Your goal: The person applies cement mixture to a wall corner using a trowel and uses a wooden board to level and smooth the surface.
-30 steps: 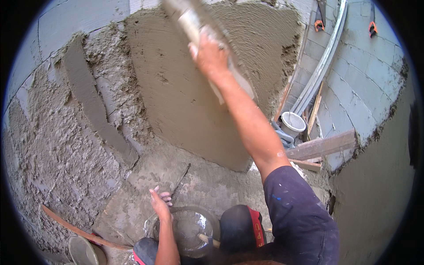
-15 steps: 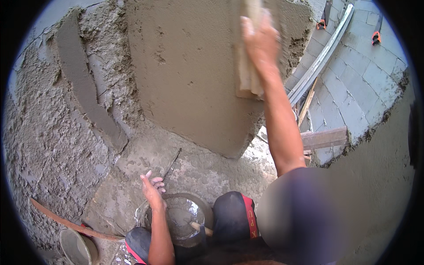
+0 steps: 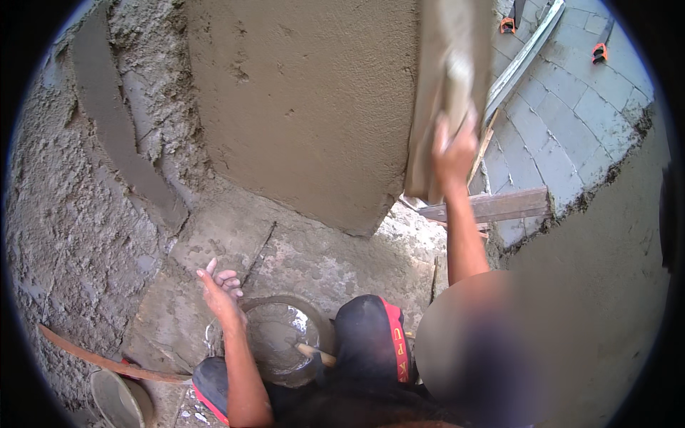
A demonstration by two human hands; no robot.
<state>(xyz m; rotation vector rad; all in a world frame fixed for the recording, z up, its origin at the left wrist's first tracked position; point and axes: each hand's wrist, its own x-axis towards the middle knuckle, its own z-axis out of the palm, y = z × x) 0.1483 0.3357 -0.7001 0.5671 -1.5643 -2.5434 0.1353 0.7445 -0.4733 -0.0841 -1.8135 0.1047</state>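
Note:
My right hand (image 3: 455, 153) grips the handle of a long wooden plastering float (image 3: 434, 93). The float, smeared by motion, lies along the right edge of a pillar-like wall face coated in wet grey mortar (image 3: 307, 107). My left hand (image 3: 222, 294) is empty, its fingers loosely bent and apart, above the rim of a round mortar bucket (image 3: 325, 324) between my knees. Wet mortar lies in that bucket, and a tool with a wooden handle (image 3: 314, 353) rests in it; its blade cannot be made out.
Rough mortar (image 3: 71, 192) with a smooth strip (image 3: 107, 114) covers the left wall. A smaller bucket (image 3: 121, 399) and a curved brown strip (image 3: 107, 357) are lower left. To the right are a timber plank (image 3: 499, 206), a long metal bar (image 3: 524, 57), orange-handled tools (image 3: 599, 53) and grey blockwork (image 3: 571, 135).
My right hand has moved the float down and right, from the mortar face to its right edge. My left hand stays empty near the bucket. The whole view has shifted slightly.

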